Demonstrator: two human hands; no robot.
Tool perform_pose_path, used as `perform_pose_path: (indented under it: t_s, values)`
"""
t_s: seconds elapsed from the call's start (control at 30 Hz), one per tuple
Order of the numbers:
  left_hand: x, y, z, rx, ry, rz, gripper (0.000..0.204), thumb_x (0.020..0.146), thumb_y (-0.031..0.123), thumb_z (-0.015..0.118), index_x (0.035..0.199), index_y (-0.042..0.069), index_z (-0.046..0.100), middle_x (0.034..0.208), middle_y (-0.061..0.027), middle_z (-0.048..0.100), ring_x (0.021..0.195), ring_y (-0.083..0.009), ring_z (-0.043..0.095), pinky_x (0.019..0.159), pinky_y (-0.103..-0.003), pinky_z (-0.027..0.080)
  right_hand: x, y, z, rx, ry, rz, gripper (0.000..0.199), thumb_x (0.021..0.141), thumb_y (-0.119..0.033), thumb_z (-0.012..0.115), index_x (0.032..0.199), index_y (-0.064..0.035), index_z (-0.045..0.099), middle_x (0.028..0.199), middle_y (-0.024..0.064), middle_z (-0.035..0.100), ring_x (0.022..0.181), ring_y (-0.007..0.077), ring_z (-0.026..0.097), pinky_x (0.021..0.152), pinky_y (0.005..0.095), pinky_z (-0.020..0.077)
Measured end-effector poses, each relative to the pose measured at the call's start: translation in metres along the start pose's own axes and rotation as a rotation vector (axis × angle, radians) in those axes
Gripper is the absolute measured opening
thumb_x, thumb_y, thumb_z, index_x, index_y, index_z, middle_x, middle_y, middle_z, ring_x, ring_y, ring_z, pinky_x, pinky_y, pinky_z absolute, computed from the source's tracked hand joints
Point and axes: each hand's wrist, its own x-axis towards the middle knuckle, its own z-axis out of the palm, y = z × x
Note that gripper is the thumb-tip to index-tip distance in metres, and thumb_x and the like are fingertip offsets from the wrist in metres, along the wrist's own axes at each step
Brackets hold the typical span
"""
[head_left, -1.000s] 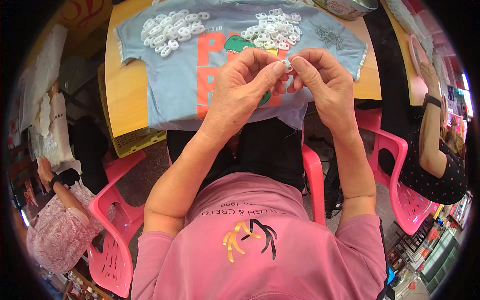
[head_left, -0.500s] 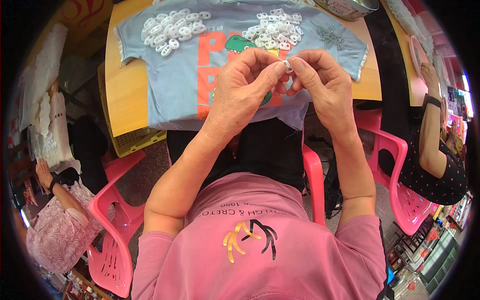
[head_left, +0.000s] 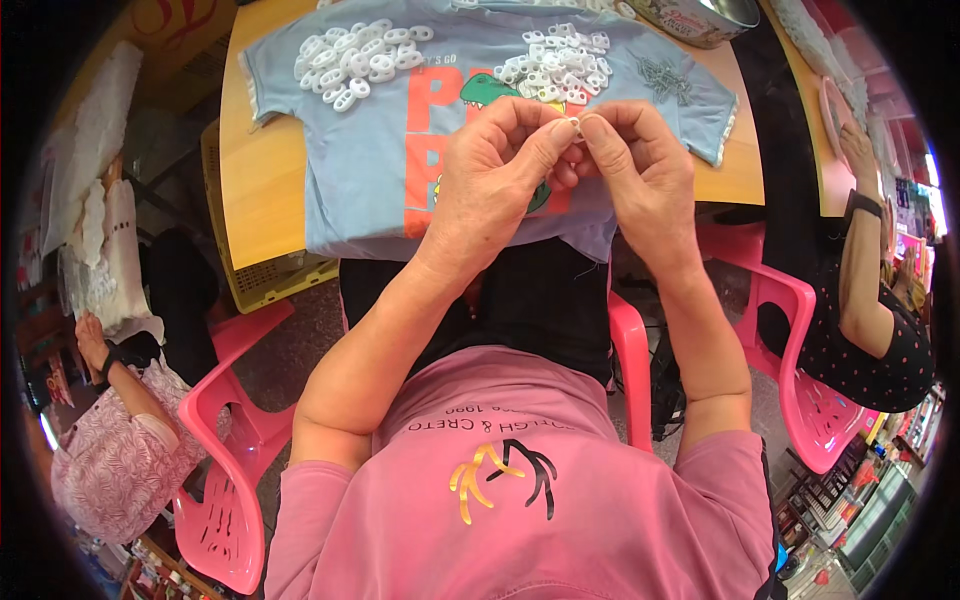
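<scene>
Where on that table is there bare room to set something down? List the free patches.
Free: the bare wooden table left of the light blue T-shirt, and the shirt's plain cloth between the left pile of white pieces and the right pile. Crowded: the near middle, where the left hand and right hand pinch one small white piece.

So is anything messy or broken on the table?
Nothing looks broken or spilled. The small white rings sit in two heaps on the blue T-shirt spread as a mat, and both hands pinch one piece.
</scene>
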Motion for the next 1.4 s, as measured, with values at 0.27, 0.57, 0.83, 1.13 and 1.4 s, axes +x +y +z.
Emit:
perform_pose_path:
  t_s: [0.27, 0.57, 0.83, 1.13, 1.4]
  values:
    - [0.0, 0.001, -0.003, 0.04, -0.038, -0.008, 0.017, 0.096, 0.015, 0.061, 0.097, -0.002, 0.06, 0.083, -0.0059, 0.067, 0.071, -0.0094, 0.062, 0.064, -0.023, 0.052, 0.02, -0.029, -0.028, -0.632, -0.196, -0.423, 0.013, 0.091, -0.005, 0.063, 0.102, 0.0016, 0.062, 0.088, 0.0084, 0.064, 0.076, 0.0164, 0.062, 0.067, 0.0284, 0.05]
    - [0.0, 0.0, -0.003, 0.043, -0.056, -0.029, 0.017, 0.096, 0.015, 0.061, 0.097, -0.002, 0.06, 0.083, -0.007, 0.067, 0.071, -0.0104, 0.064, 0.064, -0.024, 0.053, 0.025, -0.02, -0.029, -0.786, -0.278, -0.597, 0.007, 0.086, 0.003, 0.064, 0.09, 0.0028, 0.058, 0.083, 0.0122, 0.06, 0.073, 0.0279, 0.061, 0.063, 0.0334, 0.0489]
    - [-0.001, -0.004, 0.0, 0.062, -0.02, 0.022, 0.016, 0.096, 0.014, 0.06, 0.097, -0.003, 0.06, 0.084, -0.0079, 0.067, 0.071, -0.0109, 0.065, 0.063, -0.024, 0.053, 0.013, 0.004, -0.016, -0.685, -0.072, -0.519, 0.003, 0.089, 0.002, 0.061, 0.09, 0.0018, 0.058, 0.08, 0.011, 0.058, 0.064, 0.0211, 0.059, 0.057, 0.0305, 0.0468]
    - [0.0, 0.0, -0.001, 0.065, -0.041, 0.004, 0.015, 0.096, 0.013, 0.06, 0.096, -0.002, 0.059, 0.083, -0.0074, 0.067, 0.071, -0.0111, 0.064, 0.063, -0.024, 0.052, 0.025, -0.021, -0.033, -0.779, -0.27, -0.596, 0.004, 0.088, 0.001, 0.062, 0.089, 0.0019, 0.058, 0.082, 0.0117, 0.058, 0.069, 0.0256, 0.058, 0.061, 0.0331, 0.0459]
    - [0.0, -0.004, -0.003, 0.014, -0.092, -0.013, 0.011, 0.095, 0.009, 0.059, 0.095, -0.001, 0.057, 0.081, -0.0046, 0.064, 0.068, -0.0087, 0.06, 0.061, -0.022, 0.05, 0.023, -0.014, -0.027, -0.711, -0.303, -0.521, 0.006, 0.091, -0.001, 0.059, 0.087, 0.0021, 0.056, 0.077, 0.0116, 0.055, 0.067, 0.0263, 0.056, 0.06, 0.0329, 0.0439]
